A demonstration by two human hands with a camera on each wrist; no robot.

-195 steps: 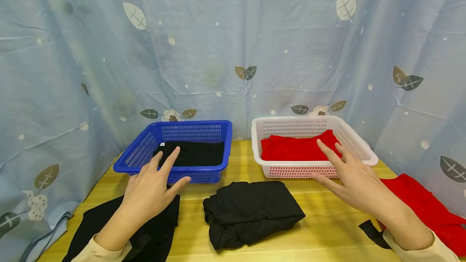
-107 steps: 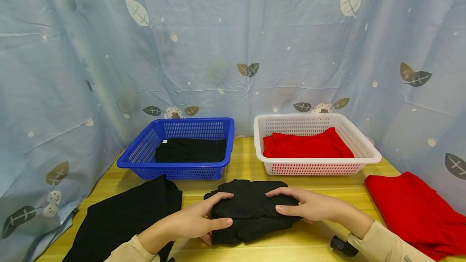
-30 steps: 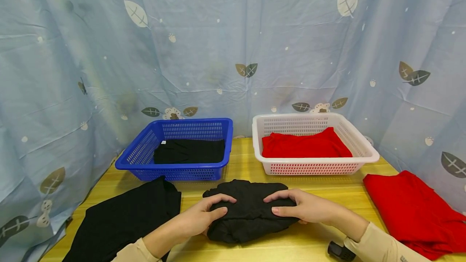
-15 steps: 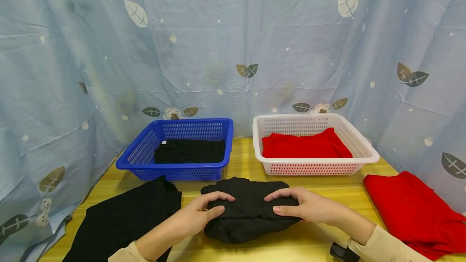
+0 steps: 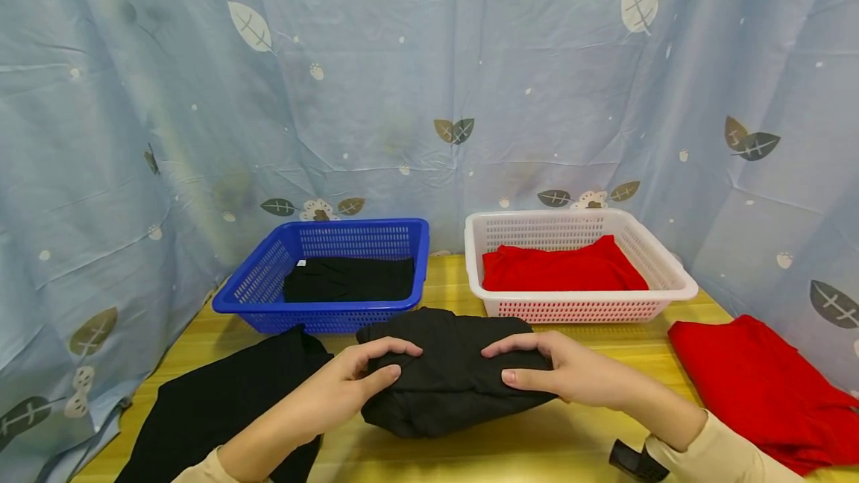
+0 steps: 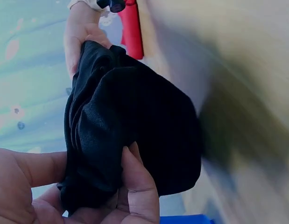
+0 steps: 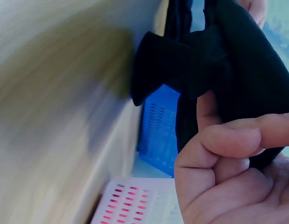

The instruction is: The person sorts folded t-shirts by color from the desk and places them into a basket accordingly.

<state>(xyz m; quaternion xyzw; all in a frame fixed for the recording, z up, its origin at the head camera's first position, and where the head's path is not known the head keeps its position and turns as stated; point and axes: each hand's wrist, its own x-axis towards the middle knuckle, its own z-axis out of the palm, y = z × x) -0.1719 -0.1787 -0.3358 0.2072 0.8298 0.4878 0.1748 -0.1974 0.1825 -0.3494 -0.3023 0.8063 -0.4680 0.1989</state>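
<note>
In the head view both hands hold a folded black cloth (image 5: 450,375) above the table, in front of the two baskets. My left hand (image 5: 335,390) grips its left end and my right hand (image 5: 584,375) its right end, thumbs on the near side. The left wrist view shows the black cloth (image 6: 135,116) pinched by my left hand (image 6: 130,186), clear of the wooden surface. In the right wrist view curled fingers of my right hand (image 7: 223,172) hold the black cloth (image 7: 256,70); some fingertips are hidden by fabric.
A blue basket (image 5: 322,307) with black cloth (image 5: 349,279) stands back left, a white basket (image 5: 584,296) with red cloth (image 5: 560,270) back right. Another black cloth (image 5: 221,401) lies at left, a red one (image 5: 765,386) at right. A patterned curtain (image 5: 376,95) hangs behind.
Both hands, spread apart above the table at first, came down and gripped the middle black cloth at its ends. Over the last half second they have raised it off the table.
</note>
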